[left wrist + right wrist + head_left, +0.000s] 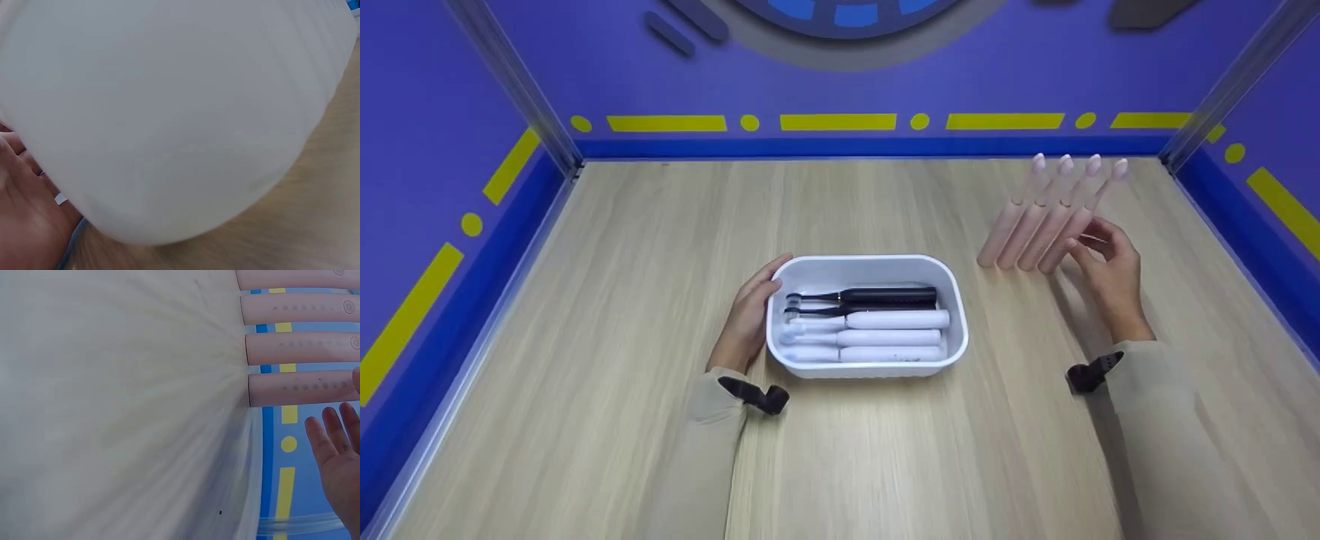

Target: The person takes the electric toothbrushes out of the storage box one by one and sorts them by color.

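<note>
Toothbrushes (1046,217) upright in a row, heads up, beside right hand (1110,277).

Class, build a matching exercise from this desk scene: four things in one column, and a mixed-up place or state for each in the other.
Things:
1 pink toothbrushes
2 black toothbrushes
3 left hand
4 right hand

Places or states:
A lying in the white tray
B standing in a row on the table
C beside the standing row
D resting against the tray's end

Pairs: 1-B, 2-A, 3-D, 4-C

Head high, wrist views close.
</note>
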`<state>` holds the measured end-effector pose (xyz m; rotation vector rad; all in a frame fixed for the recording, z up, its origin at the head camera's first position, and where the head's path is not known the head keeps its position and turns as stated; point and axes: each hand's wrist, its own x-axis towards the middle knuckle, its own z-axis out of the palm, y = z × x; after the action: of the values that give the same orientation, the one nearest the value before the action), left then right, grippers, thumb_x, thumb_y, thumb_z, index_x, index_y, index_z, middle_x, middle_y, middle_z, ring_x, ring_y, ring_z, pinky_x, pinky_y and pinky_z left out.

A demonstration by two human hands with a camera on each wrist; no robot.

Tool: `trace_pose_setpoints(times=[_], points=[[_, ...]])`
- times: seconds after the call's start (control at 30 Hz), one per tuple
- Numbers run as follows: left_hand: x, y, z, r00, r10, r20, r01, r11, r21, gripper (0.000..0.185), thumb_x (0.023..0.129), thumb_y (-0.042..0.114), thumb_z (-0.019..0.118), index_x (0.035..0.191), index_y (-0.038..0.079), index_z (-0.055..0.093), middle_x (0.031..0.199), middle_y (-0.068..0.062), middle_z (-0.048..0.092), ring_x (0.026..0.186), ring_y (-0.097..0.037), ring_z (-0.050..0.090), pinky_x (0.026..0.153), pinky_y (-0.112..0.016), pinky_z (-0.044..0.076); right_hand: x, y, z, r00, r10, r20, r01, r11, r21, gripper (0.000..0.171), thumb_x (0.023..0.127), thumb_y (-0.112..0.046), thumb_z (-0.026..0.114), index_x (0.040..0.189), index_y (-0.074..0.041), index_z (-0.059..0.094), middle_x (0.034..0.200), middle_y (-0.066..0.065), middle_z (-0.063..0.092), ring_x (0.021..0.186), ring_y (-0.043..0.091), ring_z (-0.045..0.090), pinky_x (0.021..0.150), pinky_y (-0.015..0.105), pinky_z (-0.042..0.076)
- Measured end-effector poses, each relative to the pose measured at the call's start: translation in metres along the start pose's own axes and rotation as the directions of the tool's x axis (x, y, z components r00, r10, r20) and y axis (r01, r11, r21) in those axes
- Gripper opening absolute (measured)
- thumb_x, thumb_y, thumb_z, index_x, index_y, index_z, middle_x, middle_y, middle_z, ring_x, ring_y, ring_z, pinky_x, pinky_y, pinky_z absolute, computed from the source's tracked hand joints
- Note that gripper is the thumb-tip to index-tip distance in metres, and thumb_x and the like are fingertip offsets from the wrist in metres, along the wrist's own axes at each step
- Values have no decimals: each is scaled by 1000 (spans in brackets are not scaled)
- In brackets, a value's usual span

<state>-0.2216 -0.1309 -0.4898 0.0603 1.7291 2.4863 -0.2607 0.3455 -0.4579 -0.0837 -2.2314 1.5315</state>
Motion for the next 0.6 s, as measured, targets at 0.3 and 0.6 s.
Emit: trace_pose_setpoints(times=[0.3, 0.6], points=[[-1, 1, 1, 1000, -4, -12, 4, 1000, 12, 49, 96, 3, 32, 144, 0, 39, 153, -15, 36, 142, -22, 32, 120, -35, 23, -5, -7, -4, 1000, 17, -26, -16, 1000, 8, 53, 89, -14, 67, 138, -7, 47, 119, -6, 56, 112, 13, 56, 86, 7, 46], [0, 0, 0, 1000, 9, 4, -9, 1000, 8, 49, 97, 4, 32, 145, -2, 38, 153, -16, 35, 143, -24, 31, 120, -37, 22, -8, -10, -5, 991, 81, -102, -70, 992, 105, 48, 87, -12, 69, 132, -9, 52, 113, -5, 59, 105, 8, 56, 82, 7, 47]])
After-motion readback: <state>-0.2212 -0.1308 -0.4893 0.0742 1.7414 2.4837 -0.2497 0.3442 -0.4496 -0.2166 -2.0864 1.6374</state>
